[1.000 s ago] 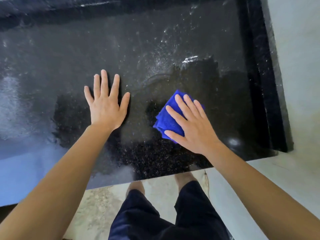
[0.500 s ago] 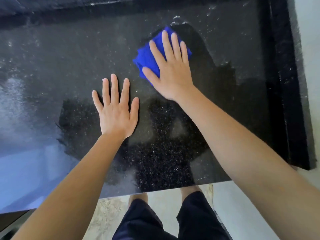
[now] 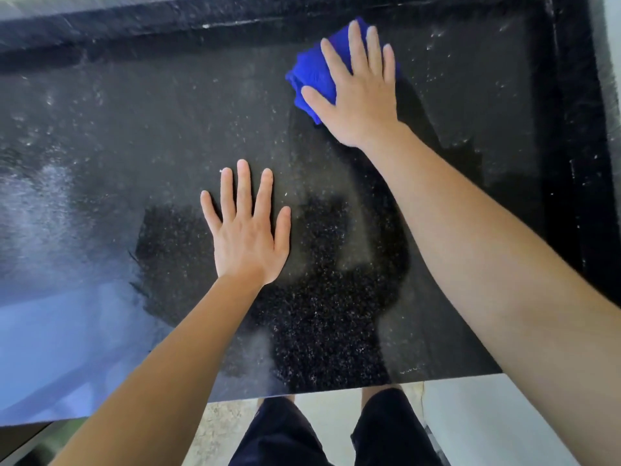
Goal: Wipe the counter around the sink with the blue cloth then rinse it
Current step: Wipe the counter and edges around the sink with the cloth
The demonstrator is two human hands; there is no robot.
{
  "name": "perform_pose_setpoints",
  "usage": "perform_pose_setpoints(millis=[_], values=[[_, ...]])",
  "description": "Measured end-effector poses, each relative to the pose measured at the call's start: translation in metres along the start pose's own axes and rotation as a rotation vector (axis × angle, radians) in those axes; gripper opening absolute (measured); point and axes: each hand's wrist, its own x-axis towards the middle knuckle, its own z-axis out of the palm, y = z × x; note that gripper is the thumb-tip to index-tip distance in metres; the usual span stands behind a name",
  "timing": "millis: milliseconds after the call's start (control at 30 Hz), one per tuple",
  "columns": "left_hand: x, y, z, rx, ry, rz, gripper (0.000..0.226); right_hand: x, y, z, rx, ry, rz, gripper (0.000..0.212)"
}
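Note:
A folded blue cloth [image 3: 314, 77] lies on the wet black speckled counter [image 3: 134, 129], near its back edge. My right hand [image 3: 359, 92] presses flat on the cloth with straight fingers and covers most of it. My left hand [image 3: 247, 230] rests palm down on the counter nearer to me, fingers spread, holding nothing. No sink is in view.
A raised black rim [image 3: 578, 129] borders the counter at the right and along the back [image 3: 134, 25]. A pale wall [image 3: 613, 35] stands beyond the right rim. The counter's front edge [image 3: 336, 391] runs above my legs and the light floor [image 3: 487, 422].
My right hand has pushed the cloth from the near right of the counter away from me toward the back rim. My left hand has stayed planted on the counter.

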Motion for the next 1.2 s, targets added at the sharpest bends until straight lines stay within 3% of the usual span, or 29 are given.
perform_pose_setpoints(millis=[100, 233, 300, 433, 567, 700, 767, 833, 933, 1000, 1067, 1200], values=[[0.001, -0.001, 0.000, 0.003, 0.000, -0.005, 0.062, 0.013, -0.031, 0.005, 0.002, 0.021, 0.087, 0.075], [-0.001, -0.002, 0.000, -0.024, 0.002, -0.007, 0.062, -0.066, -0.006, 0.017, 0.013, 0.044, -0.203, 0.073], [-0.001, -0.002, -0.001, -0.029, -0.002, -0.006, 0.063, -0.119, 0.031, 0.018, 0.020, 0.022, -0.239, 0.072], [0.000, 0.000, -0.001, -0.019, 0.000, -0.004, 0.062, -0.166, 0.102, 0.007, -0.005, -0.021, -0.044, 0.072], [0.000, 0.001, 0.000, -0.028, 0.002, -0.007, 0.063, -0.084, 0.107, -0.003, 0.025, 0.048, 0.224, 0.073], [0.001, 0.001, 0.001, -0.032, 0.009, -0.011, 0.063, 0.013, 0.063, -0.012, 0.088, 0.066, 0.492, 0.077], [0.001, 0.001, 0.002, -0.025, 0.011, -0.017, 0.063, 0.027, 0.033, -0.011, 0.074, 0.072, 0.397, 0.076], [0.001, 0.000, 0.002, -0.013, 0.008, -0.021, 0.064, 0.012, 0.008, -0.004, 0.052, 0.058, 0.171, 0.074], [0.000, 0.000, 0.002, -0.019, 0.002, -0.024, 0.066, -0.054, 0.002, 0.012, 0.069, 0.059, -0.141, 0.072], [0.000, 0.000, 0.002, -0.027, 0.000, -0.024, 0.069, -0.110, 0.023, 0.019, 0.070, 0.060, -0.253, 0.070], [0.001, -0.001, 0.002, -0.027, 0.001, -0.027, 0.072, -0.158, 0.065, 0.023, 0.044, 0.064, -0.241, 0.068], [0.000, -0.001, 0.000, -0.042, -0.001, -0.015, 0.075, -0.199, 0.164, 0.015, 0.000, 0.071, 0.119, 0.069]])
